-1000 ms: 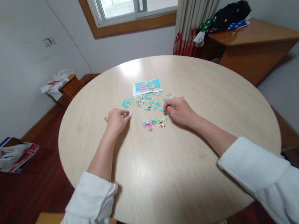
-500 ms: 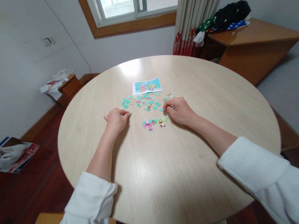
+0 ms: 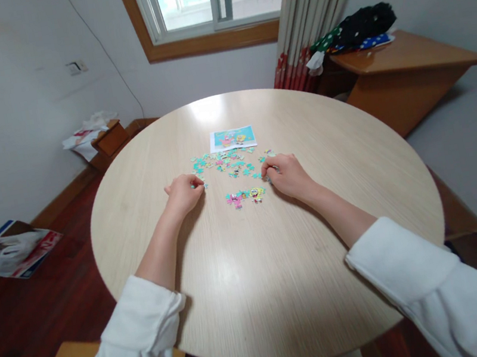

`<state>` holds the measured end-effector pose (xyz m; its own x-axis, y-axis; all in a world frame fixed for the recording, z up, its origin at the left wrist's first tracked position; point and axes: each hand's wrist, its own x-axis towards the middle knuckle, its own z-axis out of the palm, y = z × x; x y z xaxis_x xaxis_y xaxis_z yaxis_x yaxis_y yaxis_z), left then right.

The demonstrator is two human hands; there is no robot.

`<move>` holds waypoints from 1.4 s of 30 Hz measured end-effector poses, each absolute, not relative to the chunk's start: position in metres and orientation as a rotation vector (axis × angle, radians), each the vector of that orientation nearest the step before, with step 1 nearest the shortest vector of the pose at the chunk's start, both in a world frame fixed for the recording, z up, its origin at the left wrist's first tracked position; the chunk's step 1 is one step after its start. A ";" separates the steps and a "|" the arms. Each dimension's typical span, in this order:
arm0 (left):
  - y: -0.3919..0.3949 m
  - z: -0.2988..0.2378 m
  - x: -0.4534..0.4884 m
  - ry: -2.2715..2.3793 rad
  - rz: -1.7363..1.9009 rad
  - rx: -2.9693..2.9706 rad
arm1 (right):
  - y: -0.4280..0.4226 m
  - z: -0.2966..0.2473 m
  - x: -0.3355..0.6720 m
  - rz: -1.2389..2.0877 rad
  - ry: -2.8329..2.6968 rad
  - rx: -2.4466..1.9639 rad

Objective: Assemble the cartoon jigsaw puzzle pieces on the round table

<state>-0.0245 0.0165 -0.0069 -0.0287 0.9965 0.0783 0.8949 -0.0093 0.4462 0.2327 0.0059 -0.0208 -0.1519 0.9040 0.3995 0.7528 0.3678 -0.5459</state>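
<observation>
A: Which step do we have in hand?

B: We judge it to be piece selection; our left hand (image 3: 184,193) has thumb and fingers pinching what appears to be a small piece (image 3: 206,186); our right hand (image 3: 286,173) has its fingers curled beside the loose pieces (image 3: 248,169), and we cannot tell whether they grip anything.

A: Where is the joined section (image 3: 256,194)?

B: It lies flat on the desk (image 3: 257,296), between our hands and nearer to us than the loose pieces; the picture sheet (image 3: 236,137) lies just beyond those.

A: What does the next move call for?

B: In our judgement, checking the piece's print against the sheet; then aligning its edge squarely.
</observation>
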 end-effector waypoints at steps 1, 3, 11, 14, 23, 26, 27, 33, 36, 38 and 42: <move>0.017 -0.007 -0.025 2.002 0.558 1.982 | 0.006 -0.021 0.233 0.283 -1.951 -1.426; 0.017 -0.007 -0.024 1.999 0.558 1.971 | 0.007 -0.022 0.233 0.282 -1.955 -1.415; 0.015 0.001 -0.025 2.033 0.627 1.941 | 0.007 -0.022 0.233 0.294 -1.970 -1.402; 0.016 0.008 -0.034 2.183 0.790 1.871 | 0.008 -0.023 0.233 0.284 -1.966 -1.405; 0.022 0.005 -0.053 2.231 0.731 1.761 | 0.008 -0.025 0.232 0.274 -1.956 -1.408; 0.022 0.003 -0.052 2.192 0.665 1.781 | 0.008 -0.025 0.232 0.277 -1.965 -1.408; 0.022 0.003 -0.051 2.175 0.650 1.798 | 0.008 -0.025 0.232 0.275 -1.967 -1.408; 0.020 0.003 -0.049 2.087 0.516 1.911 | 0.008 -0.025 0.232 0.266 -1.963 -1.405; 0.020 0.003 -0.050 2.093 0.497 1.918 | 0.008 -0.024 0.232 0.270 -1.964 -1.418; 0.021 0.002 -0.049 2.109 0.509 1.912 | 0.009 -0.024 0.233 0.273 -1.973 -1.421; 0.022 0.000 -0.045 2.154 0.567 1.895 | 0.010 -0.027 0.233 0.268 -1.997 -1.432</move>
